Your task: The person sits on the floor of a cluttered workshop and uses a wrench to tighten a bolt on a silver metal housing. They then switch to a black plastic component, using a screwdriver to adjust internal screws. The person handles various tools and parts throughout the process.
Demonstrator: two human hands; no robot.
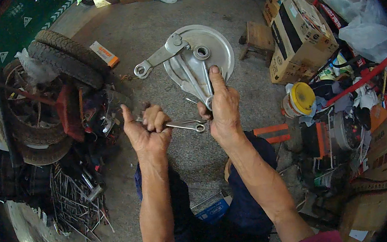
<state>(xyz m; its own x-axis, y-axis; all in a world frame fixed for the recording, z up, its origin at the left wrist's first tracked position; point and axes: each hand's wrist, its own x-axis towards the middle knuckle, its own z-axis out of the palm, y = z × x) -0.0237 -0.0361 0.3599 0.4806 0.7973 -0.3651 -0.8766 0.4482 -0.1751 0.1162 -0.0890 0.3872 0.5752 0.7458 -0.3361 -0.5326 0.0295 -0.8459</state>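
Observation:
My right hand [225, 111] grips the lower edge of a round metal drum brake backing plate [219, 43], thumb laid along its face. A hub hole [201, 52] with a raised rim sits near the plate's middle. From the plate's upper left a brake lever arm [156, 57] sticks out, ending in an eye. My left hand [149, 130] is closed around a combination wrench [183, 125], its ring end pointing right beneath the plate. A second thin tool end seems to lie along the wrench; its kind is unclear. The left thumb points up, off the wrench.
Tyres [66, 60] and wheels lie at left, above a heap of metal tools [80, 203]. Rightward are a wooden stool [257, 38], a cardboard box [299, 35] and a yellow-lidded bucket [302, 98]. A blue box [214, 210] lies between my legs, an orange-and-white box [103, 54] farther off.

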